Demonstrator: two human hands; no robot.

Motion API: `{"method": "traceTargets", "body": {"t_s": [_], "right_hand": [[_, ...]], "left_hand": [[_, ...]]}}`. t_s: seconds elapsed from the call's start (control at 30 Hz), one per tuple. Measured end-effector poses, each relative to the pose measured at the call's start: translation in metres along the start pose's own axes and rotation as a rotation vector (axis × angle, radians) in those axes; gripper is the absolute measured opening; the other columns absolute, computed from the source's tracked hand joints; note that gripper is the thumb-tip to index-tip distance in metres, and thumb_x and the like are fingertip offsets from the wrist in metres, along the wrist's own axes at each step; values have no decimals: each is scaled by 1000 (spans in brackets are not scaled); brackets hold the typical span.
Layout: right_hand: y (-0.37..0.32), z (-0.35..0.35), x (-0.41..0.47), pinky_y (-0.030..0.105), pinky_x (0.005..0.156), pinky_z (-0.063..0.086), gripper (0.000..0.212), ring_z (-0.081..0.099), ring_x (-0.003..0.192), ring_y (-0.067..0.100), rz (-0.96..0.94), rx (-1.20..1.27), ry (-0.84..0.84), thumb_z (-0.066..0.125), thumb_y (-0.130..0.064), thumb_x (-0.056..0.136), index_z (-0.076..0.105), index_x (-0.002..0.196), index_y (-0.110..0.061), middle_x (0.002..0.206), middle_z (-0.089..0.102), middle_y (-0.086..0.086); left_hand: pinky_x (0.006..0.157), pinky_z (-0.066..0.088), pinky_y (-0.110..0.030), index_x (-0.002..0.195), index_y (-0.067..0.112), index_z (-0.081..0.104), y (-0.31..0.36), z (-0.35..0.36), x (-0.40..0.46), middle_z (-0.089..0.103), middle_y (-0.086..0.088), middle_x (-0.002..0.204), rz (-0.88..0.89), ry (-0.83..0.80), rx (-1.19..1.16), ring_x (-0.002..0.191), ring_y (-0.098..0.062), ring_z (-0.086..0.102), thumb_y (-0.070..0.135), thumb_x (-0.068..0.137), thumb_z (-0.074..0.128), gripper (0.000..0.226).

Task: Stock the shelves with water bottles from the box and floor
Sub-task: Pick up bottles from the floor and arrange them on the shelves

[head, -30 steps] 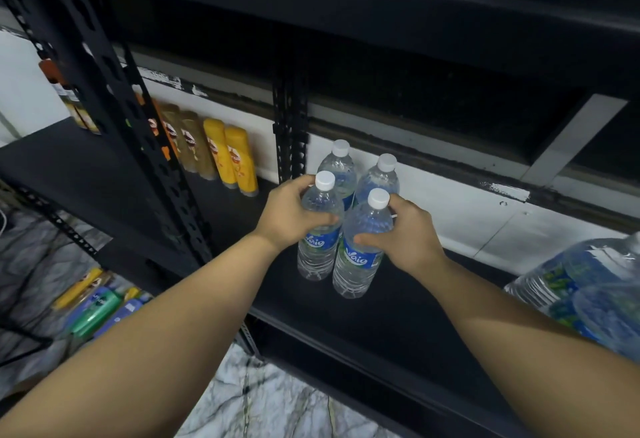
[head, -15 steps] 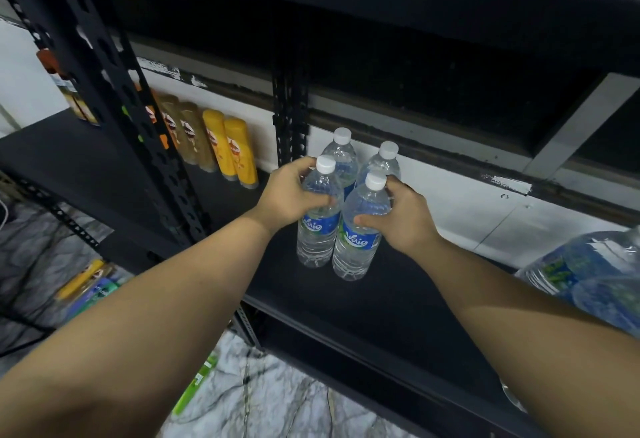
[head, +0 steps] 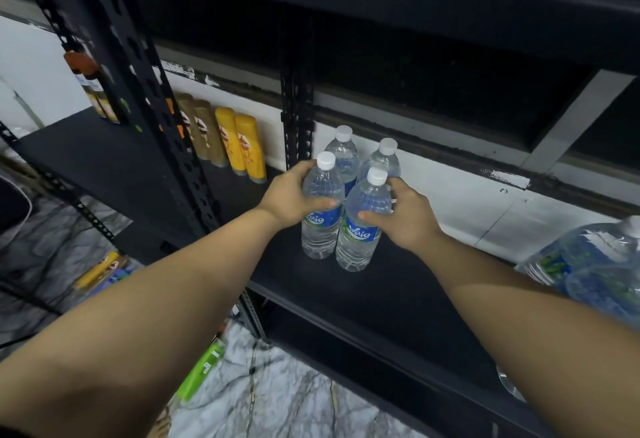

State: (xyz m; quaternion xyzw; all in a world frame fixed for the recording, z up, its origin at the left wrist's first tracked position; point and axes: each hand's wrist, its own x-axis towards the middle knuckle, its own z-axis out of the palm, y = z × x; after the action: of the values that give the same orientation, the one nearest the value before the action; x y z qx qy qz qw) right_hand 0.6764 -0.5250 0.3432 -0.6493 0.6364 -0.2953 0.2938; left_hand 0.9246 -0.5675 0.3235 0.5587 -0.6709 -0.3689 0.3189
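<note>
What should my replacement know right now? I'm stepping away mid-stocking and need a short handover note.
Left hand: grips the front-left clear plastic water bottle with blue label.
Right hand: grips the front-right clear plastic water bottle with blue label.
Both stand upright on the black metal shelf, in front of two matching rear bottles.
Done: four bottles form a square cluster on the shelf.
Left: release both bottles, then fetch more; the box is not in view.
Large clear water jugs sit at the shelf's right.
</note>
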Motion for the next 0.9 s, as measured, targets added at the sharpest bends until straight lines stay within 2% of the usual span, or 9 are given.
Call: {"method": "traceTargets", "body": {"t_s": [0.1,0.2,0.27,0.37,0.43,0.57,0.73,0.8,0.9], "right_hand": [[2,0,-19,31,85,52,68,67,104,22,36,-18,19,88,-30,81,55,139,-17,107,64,-3],[10,3,-47,28,84,48,64,65,101,20,58,-41,19,87,-35,82,58,136,-17,102,60,-5],[14,7,-70,28,86,48,62,66,105,19,56,-47,2,85,-39,82,60,136,-22,110,66,-3],[24,16,-108,33,97,51,68,61,124,21,64,-76,-75,82,-51,82,57,141,-27,136,64,-2],[34,25,-138,36,105,49,76,56,132,22,13,-140,-125,78,-59,82,54,146,-26,143,61,-1],[52,45,-208,34,113,40,79,44,143,20,-61,-191,-264,75,-58,86,48,153,-24,152,52,-2],[80,80,-290,34,118,37,82,39,147,14,-78,-159,-430,75,-59,86,46,155,-25,157,47,-6],[88,95,-318,33,119,36,84,40,146,15,-60,-144,-491,77,-60,84,47,154,-25,158,47,-6],[98,120,-353,31,117,38,84,46,141,16,-40,-146,-549,80,-59,81,51,151,-24,154,51,-4]], "left_hand": [[113,47,-46,157,27,34,-10,6,-17,54,2,152,-76,64,114,139,-18,53,83,50,82,130],[115,43,-42,157,21,38,-2,12,-63,49,-7,153,-131,97,198,140,-24,50,70,65,85,115],[113,42,-37,156,18,39,0,18,-97,47,-10,153,-153,88,273,139,-27,49,57,76,84,99],[114,38,-33,155,18,43,-4,31,-149,48,-6,152,-195,67,349,142,-24,46,54,84,79,87],[112,38,-30,153,20,46,-8,43,-188,49,-3,150,-224,52,370,140,-22,48,53,87,77,80],[108,39,-28,150,19,50,-21,71,-271,53,-2,145,-279,36,405,133,-22,54,52,89,75,74],[107,43,-33,147,21,54,-51,101,-371,57,-4,143,-430,-12,401,133,-25,54,56,88,74,71],[107,39,-28,148,23,53,-59,106,-406,53,-1,147,-476,-32,385,137,-23,52,57,89,72,70],[96,31,-16,150,25,51,-76,112,-455,50,6,149,-540,-65,418,138,-17,50,57,92,68,68]]}}
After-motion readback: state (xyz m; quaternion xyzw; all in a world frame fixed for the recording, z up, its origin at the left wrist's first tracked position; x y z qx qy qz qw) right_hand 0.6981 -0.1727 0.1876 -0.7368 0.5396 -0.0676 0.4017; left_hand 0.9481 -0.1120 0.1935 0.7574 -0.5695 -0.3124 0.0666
